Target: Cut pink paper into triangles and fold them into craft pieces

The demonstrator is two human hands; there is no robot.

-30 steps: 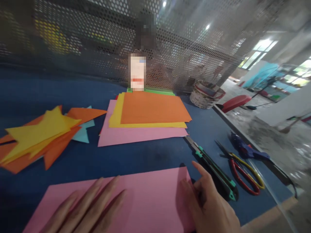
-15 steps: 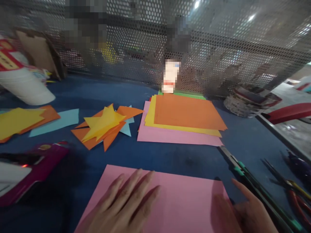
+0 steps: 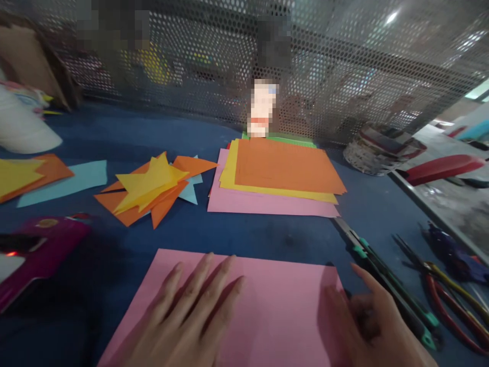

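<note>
A pink sheet of paper (image 3: 282,311) lies flat on the blue table in front of me. My left hand (image 3: 187,316) rests on its left part, palm down with the fingers spread. At the sheet's right edge is my right hand (image 3: 376,318), thumb over the paper and forefinger stretched out beyond the edge; its other fingers curl underneath, partly in shadow, and no grip on the sheet shows. A green and black utility knife (image 3: 385,278) with its blade out lies just right of that hand. Scissors (image 3: 431,285) with red and yellow handles lie farther right.
Beyond the sheet is a stack of coloured paper (image 3: 286,165), orange on top. Cut paper stars (image 3: 153,183) lie left of it, near a purple device (image 3: 49,250) with a red light. A round container (image 3: 382,148) stands by the perforated metal screen (image 3: 214,66).
The whole view has shifted a little, so things on the table appear farther left and higher. Both hands keep nearly the same places on the pink sheet.
</note>
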